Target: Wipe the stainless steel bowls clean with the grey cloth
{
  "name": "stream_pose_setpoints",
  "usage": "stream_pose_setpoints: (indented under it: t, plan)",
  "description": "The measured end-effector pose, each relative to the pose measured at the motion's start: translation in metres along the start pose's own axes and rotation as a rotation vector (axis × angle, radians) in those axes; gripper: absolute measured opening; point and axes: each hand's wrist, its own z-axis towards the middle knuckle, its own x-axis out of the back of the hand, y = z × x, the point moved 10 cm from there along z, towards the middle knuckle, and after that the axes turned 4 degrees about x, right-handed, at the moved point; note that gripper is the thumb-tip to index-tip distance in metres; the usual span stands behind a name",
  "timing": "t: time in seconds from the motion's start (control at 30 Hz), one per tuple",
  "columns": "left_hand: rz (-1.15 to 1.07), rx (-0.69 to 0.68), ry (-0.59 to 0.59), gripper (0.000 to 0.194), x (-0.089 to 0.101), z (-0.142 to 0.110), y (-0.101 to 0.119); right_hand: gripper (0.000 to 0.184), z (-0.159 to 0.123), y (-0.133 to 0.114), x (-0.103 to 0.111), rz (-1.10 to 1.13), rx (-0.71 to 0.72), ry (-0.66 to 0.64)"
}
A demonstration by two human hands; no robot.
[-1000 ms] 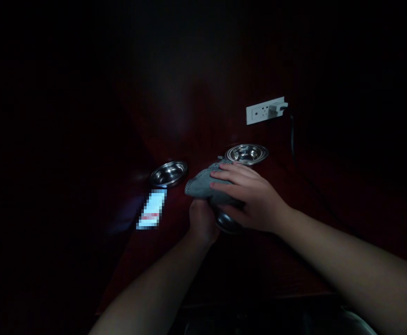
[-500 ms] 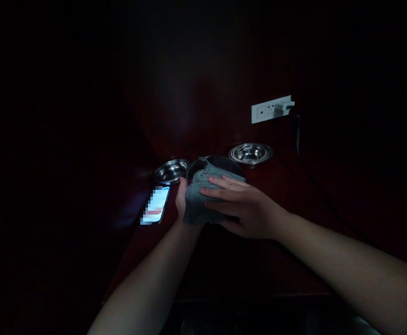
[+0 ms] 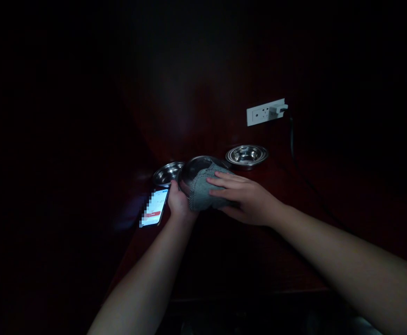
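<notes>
A round metal bowl point(image 3: 196, 170) is tilted over the dark red table, its upper left part bare and shiny. At its left edge my left hand point(image 3: 179, 200) grips it, thumb up along the rim and the other fingers hidden beneath. Over the bowl's right and near side lies a grey-green cloth point(image 3: 200, 191) with a checked border. My right hand point(image 3: 247, 197) presses this cloth against the bowl, its fingers long and pointing left. Whether the bowl's inside or outside faces me is hard to tell in the dim light.
A shallow metal bowl point(image 3: 165, 173) stands behind my left hand, and stacked metal bowls point(image 3: 246, 156) stand at the back right. A lit phone point(image 3: 156, 208) lies left of my left hand. On the wall, a socket point(image 3: 259, 115) holds a plug with a dark cable point(image 3: 292, 144).
The cloth and my right hand have shifted over the bowl, baring more of its upper left surface. My left hand has moved slightly left with the rim. The view has shifted a little.
</notes>
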Motion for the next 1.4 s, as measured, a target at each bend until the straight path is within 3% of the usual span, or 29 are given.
stream_pose_setpoints:
  t: [0.17,0.43,0.57,0.67,0.8,0.97,1.17,1.4]
  plan:
    - [0.043,-0.096,0.001,0.048,-0.004,-0.006,0.001,0.04,-0.01,0.036,0.01,0.085,-0.199,0.126]
    - [0.149,-0.071,0.001,0.043,-0.005,-0.014,-0.015,0.041,-0.019,0.067,0.023,0.083,-0.396,0.265]
    - [0.18,-0.001,-0.027,0.045,-0.007,-0.021,-0.025,0.058,-0.021,0.069,0.024,0.039,-0.43,0.264]
    - [0.228,0.005,0.033,0.043,0.0,-0.024,-0.026,0.064,-0.022,0.07,0.025,0.005,-0.437,0.263]
    - [0.331,-0.079,0.134,0.036,0.01,-0.03,-0.018,0.05,-0.022,0.07,0.032,-0.005,-0.457,0.314]
    - [0.372,-0.102,0.137,0.034,0.005,-0.041,-0.017,0.03,-0.018,0.065,0.041,0.007,-0.443,0.355]
    - [0.395,-0.128,0.106,0.034,-0.002,-0.047,-0.015,0.031,-0.019,0.062,0.043,0.026,-0.415,0.376]
    - [0.615,-0.222,0.057,0.038,-0.012,-0.056,-0.006,0.033,-0.021,0.067,0.037,0.047,-0.426,0.348]
